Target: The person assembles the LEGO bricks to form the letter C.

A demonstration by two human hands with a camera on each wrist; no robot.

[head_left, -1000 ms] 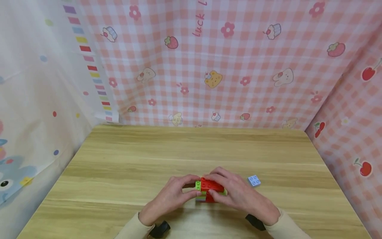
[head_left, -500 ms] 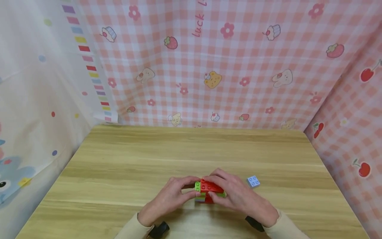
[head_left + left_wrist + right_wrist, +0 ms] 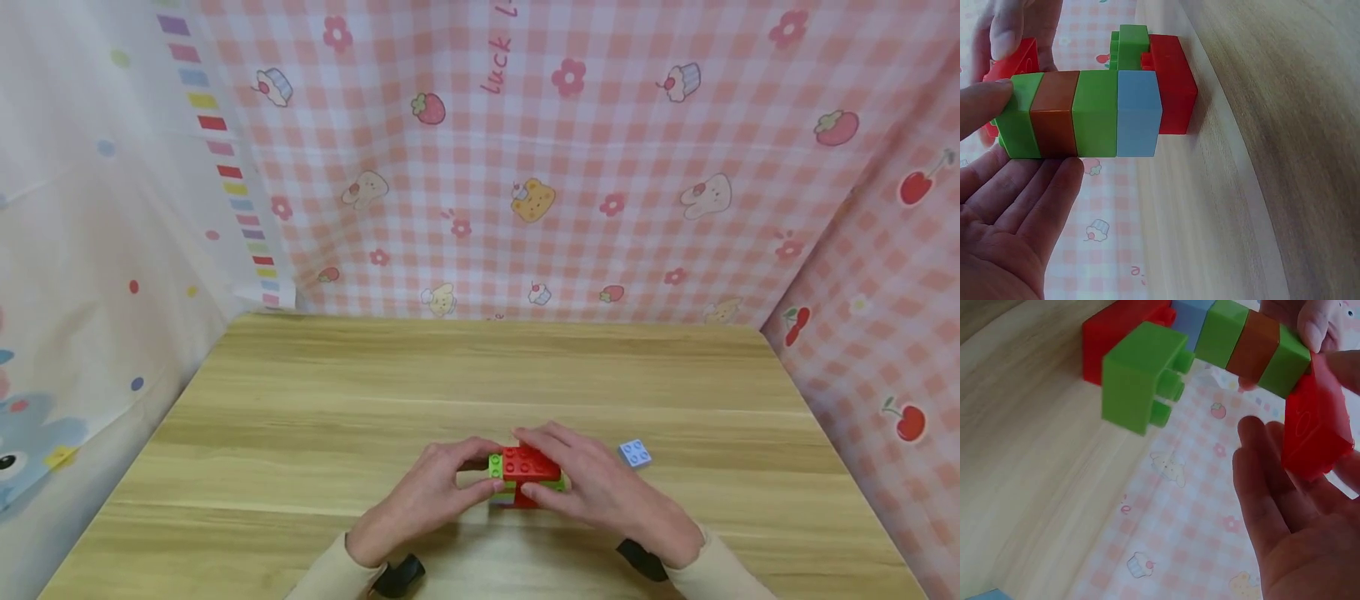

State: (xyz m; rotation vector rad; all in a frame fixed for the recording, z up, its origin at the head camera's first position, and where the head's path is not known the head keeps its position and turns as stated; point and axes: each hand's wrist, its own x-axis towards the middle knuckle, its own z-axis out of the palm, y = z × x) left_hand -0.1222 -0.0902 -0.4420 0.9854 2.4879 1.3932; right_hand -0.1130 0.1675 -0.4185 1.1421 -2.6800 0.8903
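Note:
A toy building-block stack stands on the table. A red brick (image 3: 1175, 84) forms its base, with a green brick (image 3: 1141, 378) on one end and a blue brick (image 3: 1138, 112) on the other. Above the blue brick come a green (image 3: 1094, 112), a brown (image 3: 1055, 114) and another green brick (image 3: 1024, 128). A red brick (image 3: 531, 463) lies on top, jutting out to the right. My left hand (image 3: 442, 485) pinches the upper green brick between thumb and fingers. My right hand (image 3: 592, 483) holds the top red brick, thumb in front and fingers behind; its exact contact is partly hidden.
A loose light-blue brick (image 3: 635, 453) with studs up lies on the wooden table (image 3: 375, 375), right of the right hand. A pink checked curtain (image 3: 465, 167) closes off the back; other patterned cloths hang at left and right.
The fingers of my right hand have lifted and spread slightly, baring more of the top red brick. My left hand has stayed almost still, and the loose blue brick lies where it was.

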